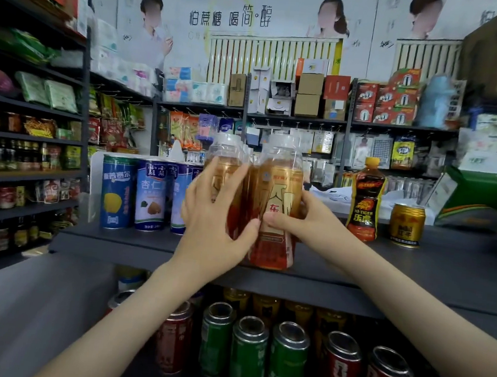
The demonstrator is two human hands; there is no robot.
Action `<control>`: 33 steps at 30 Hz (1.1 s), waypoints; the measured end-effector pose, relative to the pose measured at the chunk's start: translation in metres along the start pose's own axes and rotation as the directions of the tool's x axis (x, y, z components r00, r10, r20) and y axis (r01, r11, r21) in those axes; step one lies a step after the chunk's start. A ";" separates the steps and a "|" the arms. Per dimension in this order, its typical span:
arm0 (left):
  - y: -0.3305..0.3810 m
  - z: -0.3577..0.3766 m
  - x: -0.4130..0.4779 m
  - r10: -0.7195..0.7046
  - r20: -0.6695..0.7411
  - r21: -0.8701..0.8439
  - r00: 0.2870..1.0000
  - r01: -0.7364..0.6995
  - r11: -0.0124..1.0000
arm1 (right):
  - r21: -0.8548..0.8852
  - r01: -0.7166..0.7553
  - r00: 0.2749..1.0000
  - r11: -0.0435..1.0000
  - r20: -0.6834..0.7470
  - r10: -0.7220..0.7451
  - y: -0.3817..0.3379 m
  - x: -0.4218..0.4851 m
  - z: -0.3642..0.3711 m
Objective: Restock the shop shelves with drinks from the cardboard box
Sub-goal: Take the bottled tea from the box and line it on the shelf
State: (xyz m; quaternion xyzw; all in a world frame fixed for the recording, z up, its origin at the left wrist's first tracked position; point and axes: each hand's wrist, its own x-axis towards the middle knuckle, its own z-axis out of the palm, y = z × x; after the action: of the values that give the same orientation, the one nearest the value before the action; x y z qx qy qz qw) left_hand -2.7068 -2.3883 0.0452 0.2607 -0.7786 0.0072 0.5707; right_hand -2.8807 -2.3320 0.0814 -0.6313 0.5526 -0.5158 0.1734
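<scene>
Drink bottles, two of them, stand side by side at the front edge of the dark top shelf (413, 269), touching each other. Both are of clear plastic with a white cap, and an amber-brown liquid fills each one up to the shoulder. The left bottle (224, 156) is partly hidden by the left hand (212, 215), whose fingers are spread and curled round its front, while the thumb reaches over to the foot of its neighbour. The right bottle (279, 199) carries a red and gold label. The right hand (301, 222) grasps it from the side, with the thumb laid across the label and the other fingers behind, where I cannot see them.

Just to the left on the same shelf stand tall blue cans (148, 195) in a row. Further right stand a black Hi-Tiger bottle (366, 203) with an orange cap and a short gold can (406, 226). On the shelf below, green cans (247, 355) and red cans (341, 368) stand upright in rows, with their silver lids closed.
</scene>
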 end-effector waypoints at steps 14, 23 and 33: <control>-0.044 0.002 0.005 -0.264 0.191 -0.013 0.945 0.272 0.962 | -0.087 0.003 0.992 0.996 0.123 0.007 0.018 0.010 0.018; -0.046 0.003 0.011 -0.254 0.205 0.042 0.945 0.250 0.967 | -0.324 0.094 0.995 0.941 0.057 -0.080 0.012 0.006 0.029; -0.039 -0.006 -0.023 -0.187 0.177 0.067 0.966 0.178 0.982 | -0.501 0.090 0.994 0.861 -0.012 -0.112 -0.001 -0.015 0.040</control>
State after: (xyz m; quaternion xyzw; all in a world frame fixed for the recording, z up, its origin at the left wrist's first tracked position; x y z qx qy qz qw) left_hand -2.6808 -2.4108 0.0154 0.3454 -0.7998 -0.0494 0.4885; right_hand -2.8444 -2.3327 0.0587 -0.6720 0.6368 -0.3764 -0.0345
